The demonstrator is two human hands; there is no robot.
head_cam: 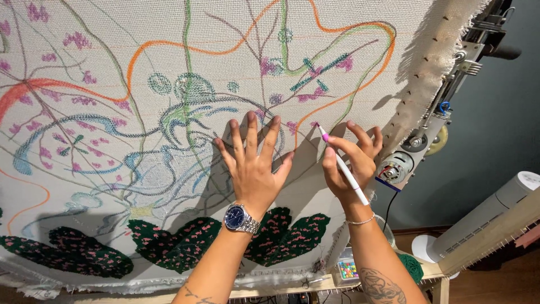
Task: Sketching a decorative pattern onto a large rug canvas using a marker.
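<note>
A large pale canvas (pixel 101 169) stretched on a wooden frame fills the view, covered with coloured line drawings and dark green tufted leaf shapes with pink flecks (pixel 185 242) along the bottom. My left hand (pixel 253 163) lies flat on the cloth with fingers spread wide; a silver wristwatch with a blue dial (pixel 241 218) is on that wrist. My right hand (pixel 351 160) holds a white marker with a pink tip (pixel 342 163), its tip touching the cloth beside an orange line.
The frame's right edge carries tack strips, a small motor (pixel 396 166) and metal fittings. A white cylindrical tower (pixel 489 217) stands at lower right by a dark wall. A small box of coloured items (pixel 347 270) sits on the lower rail.
</note>
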